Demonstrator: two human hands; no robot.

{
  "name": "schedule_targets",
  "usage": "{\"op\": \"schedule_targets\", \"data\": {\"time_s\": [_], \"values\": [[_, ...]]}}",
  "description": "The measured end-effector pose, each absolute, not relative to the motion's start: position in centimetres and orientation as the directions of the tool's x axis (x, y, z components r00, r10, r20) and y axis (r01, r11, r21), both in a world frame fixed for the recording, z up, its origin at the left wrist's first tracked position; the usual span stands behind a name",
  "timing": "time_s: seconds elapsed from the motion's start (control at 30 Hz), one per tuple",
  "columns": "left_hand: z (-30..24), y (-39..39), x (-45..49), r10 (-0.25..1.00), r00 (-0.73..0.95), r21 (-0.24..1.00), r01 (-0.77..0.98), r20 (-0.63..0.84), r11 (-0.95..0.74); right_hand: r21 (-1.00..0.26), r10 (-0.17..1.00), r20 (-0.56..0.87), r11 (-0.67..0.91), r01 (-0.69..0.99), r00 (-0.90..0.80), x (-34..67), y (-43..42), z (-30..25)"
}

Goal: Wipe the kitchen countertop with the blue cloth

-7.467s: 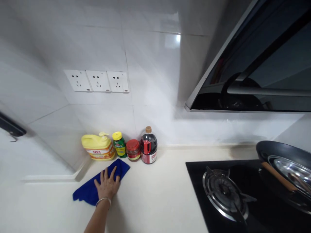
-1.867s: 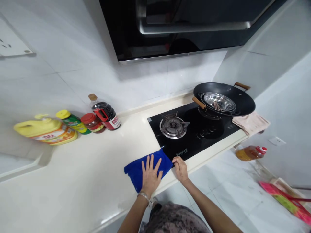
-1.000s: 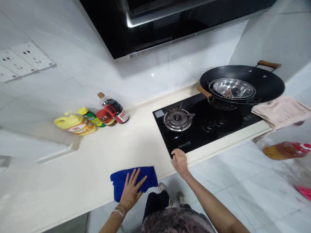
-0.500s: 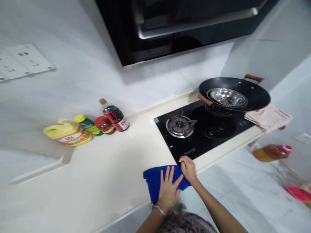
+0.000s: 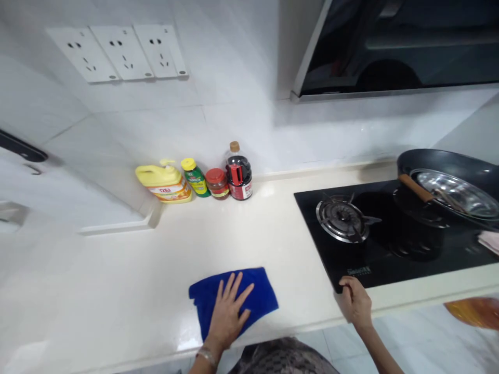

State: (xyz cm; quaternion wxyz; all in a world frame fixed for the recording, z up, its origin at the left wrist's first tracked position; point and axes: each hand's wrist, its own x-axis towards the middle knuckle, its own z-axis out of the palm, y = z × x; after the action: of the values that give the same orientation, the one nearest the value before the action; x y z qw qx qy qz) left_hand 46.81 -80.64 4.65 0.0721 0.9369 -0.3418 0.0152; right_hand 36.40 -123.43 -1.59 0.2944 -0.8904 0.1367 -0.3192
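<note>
My left hand (image 5: 228, 317) lies flat with spread fingers on a blue cloth (image 5: 257, 291), pressing it against the cream countertop (image 5: 218, 239). Part of the cloth is covered by the hand, and its near edge reaches the counter's front. A bracelet circles my left wrist. My right hand (image 5: 356, 304) is curled into a loose fist, resting at the near left corner of the black gas stove (image 5: 378, 254); nothing shows in its fingers. An uncovered burner (image 5: 343, 218) sits beyond that hand.
Along the wall stand a yellow jug (image 5: 163, 184), a green bottle (image 5: 196, 179), a red-lidded jar (image 5: 217, 184) and a dark sauce bottle (image 5: 239, 179). A wok (image 5: 460, 161) holding a metal bowl (image 5: 456, 189) sits on the stove's right. The range hood (image 5: 397, 62) overhangs it.
My left hand and the blue cloth have moved left along the counter, away from the stove. My right hand stays curled by the stove's corner. The view has turned left.
</note>
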Motion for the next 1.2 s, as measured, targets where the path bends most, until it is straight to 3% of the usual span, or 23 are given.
{"op": "schedule_targets", "data": {"time_s": [0.13, 0.3, 0.53, 0.67, 0.97, 1.2], "values": [[4.2, -71.7, 48.6, -0.547, 0.829, 0.041, -0.554, 0.113, -0.831, -0.582, -0.437, 0.463, -0.806, -0.107, 0.771, 36.1, -123.7, -1.9], [3.6, -63.2, 52.1, -0.353, 0.924, 0.029, -0.361, 0.151, -0.932, -0.532, -0.428, 0.435, -0.832, -0.157, 0.792, 35.6, -124.1, -2.5], [4.5, -61.5, 60.5, -0.213, 0.956, 0.025, -0.222, 0.202, -0.975, -0.486, -0.456, 0.399, -0.841, -0.239, 0.795, 35.7, -124.0, -2.4], [4.6, -62.3, 66.0, -0.221, 0.954, 0.038, -0.234, 0.202, -0.972, -0.456, -0.496, 0.372, -0.834, -0.311, 0.785, 35.8, -123.6, -2.2], [4.2, -64.4, 76.4, -0.374, 0.908, 0.042, -0.387, 0.188, -0.921, -0.385, -0.507, 0.354, -0.845, -0.372, 0.786, 35.8, -123.3, -2.2], [4.3, -67.9, 79.7, -0.426, 0.885, 0.027, -0.438, 0.188, -0.899, -0.424, -0.53, 0.361, -0.826, -0.371, 0.767, 36.5, -122.6, -1.6]]}}
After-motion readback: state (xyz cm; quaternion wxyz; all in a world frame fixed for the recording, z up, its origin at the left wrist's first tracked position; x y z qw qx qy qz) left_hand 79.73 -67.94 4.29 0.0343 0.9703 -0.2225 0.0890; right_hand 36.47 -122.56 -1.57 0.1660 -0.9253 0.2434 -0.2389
